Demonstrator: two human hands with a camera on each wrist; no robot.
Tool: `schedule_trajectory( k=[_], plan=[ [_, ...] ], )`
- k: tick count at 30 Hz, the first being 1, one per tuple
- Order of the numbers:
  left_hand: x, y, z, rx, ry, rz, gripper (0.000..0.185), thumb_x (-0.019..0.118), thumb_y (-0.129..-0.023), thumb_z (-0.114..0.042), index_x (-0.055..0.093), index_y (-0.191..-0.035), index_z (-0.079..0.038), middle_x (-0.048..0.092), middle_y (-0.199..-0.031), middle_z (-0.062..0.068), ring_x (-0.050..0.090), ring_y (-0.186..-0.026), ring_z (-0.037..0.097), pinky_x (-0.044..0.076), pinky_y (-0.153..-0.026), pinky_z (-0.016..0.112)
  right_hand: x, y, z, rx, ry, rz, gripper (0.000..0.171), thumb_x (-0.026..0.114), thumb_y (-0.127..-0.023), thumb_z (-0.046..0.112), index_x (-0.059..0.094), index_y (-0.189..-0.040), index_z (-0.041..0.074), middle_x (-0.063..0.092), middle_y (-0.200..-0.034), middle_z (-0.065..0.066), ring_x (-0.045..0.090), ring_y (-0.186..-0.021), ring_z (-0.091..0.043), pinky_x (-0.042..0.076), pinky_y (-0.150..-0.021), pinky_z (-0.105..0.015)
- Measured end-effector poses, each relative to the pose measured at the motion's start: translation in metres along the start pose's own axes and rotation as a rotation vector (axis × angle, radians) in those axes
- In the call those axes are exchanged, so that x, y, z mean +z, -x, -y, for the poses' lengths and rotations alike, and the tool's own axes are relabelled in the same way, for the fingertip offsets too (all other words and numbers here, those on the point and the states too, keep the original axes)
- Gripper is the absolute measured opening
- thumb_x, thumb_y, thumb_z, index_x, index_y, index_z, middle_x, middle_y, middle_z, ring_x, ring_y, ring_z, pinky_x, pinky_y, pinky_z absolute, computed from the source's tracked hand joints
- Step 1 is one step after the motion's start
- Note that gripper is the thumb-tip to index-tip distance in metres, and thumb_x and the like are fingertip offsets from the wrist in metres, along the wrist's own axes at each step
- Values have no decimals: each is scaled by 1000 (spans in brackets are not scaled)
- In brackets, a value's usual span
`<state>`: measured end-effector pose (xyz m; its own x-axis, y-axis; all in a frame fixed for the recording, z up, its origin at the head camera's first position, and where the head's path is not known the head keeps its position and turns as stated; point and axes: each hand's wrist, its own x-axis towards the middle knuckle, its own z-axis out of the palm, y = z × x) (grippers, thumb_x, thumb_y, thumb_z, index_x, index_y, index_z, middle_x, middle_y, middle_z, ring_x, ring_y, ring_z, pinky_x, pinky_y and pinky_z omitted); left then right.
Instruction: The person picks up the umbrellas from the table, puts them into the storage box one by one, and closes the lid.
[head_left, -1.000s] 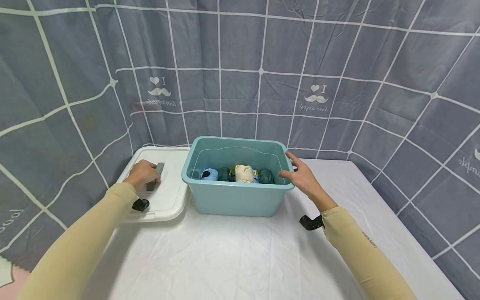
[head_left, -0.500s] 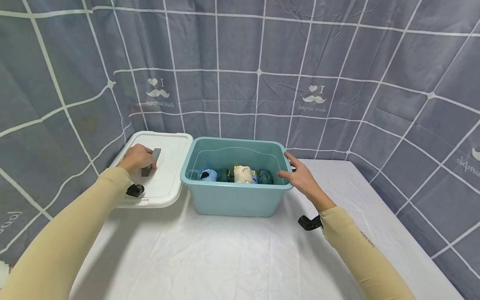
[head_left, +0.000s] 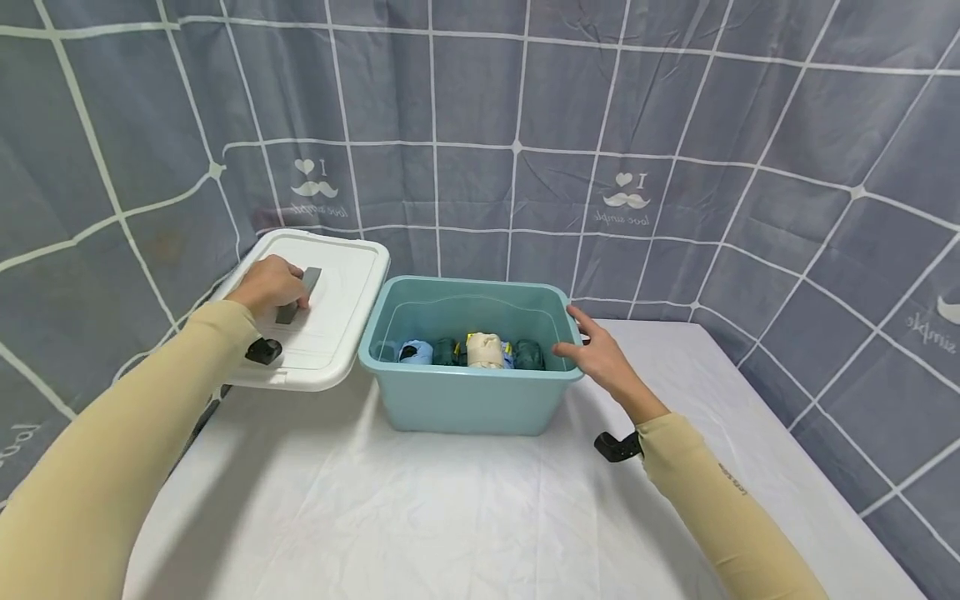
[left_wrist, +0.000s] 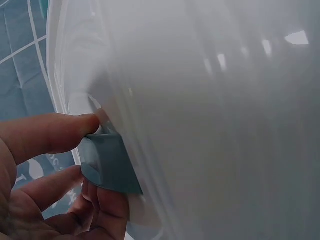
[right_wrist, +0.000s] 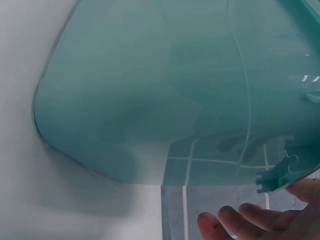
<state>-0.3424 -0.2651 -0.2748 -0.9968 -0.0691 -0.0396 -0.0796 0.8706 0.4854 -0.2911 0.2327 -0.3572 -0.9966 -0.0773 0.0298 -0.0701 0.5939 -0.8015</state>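
In the head view a white lid (head_left: 343,292) is held up at the left, tilted, its right edge beside the blue-green storage bin (head_left: 465,400). My left hand (head_left: 268,283) pinches the lid's grey handle (head_left: 309,285); the left wrist view shows thumb and fingers on either side of that handle (left_wrist: 112,162). At the bin's right end my right hand (head_left: 600,354) rests on the rim, thumb over the edge. Its other fingers (right_wrist: 235,220) extend loosely outside the bin's wall (right_wrist: 150,90) in the right wrist view.
Inside the bin lie several soft-looking rolled bundles: a cream one (head_left: 486,350), a light blue one (head_left: 416,352) and dark green ones (head_left: 528,355). A white cloth covers the table (head_left: 465,508). Grey checked curtains (head_left: 480,100) hang behind and at both sides.
My left hand has raised the lid and moved it slightly left, tilting it more. The right hand keeps its place on the bin's rim.
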Motion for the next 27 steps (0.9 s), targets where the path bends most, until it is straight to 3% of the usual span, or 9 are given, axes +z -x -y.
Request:
schedule_trajectory(
  k=[12,23,27],
  plan=[
    [-21,-1,-25,95,-40,-32,66,68,-75,-6,54,-136,13,50,-141,34,49,-109,40,45,-97,54,2,0,-1,1,7,-16,86,68,-91,27,21,-163,28,32,-160,-21,40,-142,-42,44,-105,-59],
    [-24,-3,-52,121,-85,10,66,67,-79,-7,52,-142,8,49,-142,33,49,-111,37,42,-105,55,1,-1,0,8,17,-15,87,68,-90,29,20,-163,28,31,-160,-23,39,-142,-43,43,-106,-60],
    [-24,0,-63,151,-103,19,66,66,-78,-6,52,-141,8,50,-142,32,50,-105,35,45,-99,50,1,0,0,5,17,-15,87,68,-90,29,20,-163,28,32,-160,-22,40,-141,-43,43,-105,-59]
  ],
)
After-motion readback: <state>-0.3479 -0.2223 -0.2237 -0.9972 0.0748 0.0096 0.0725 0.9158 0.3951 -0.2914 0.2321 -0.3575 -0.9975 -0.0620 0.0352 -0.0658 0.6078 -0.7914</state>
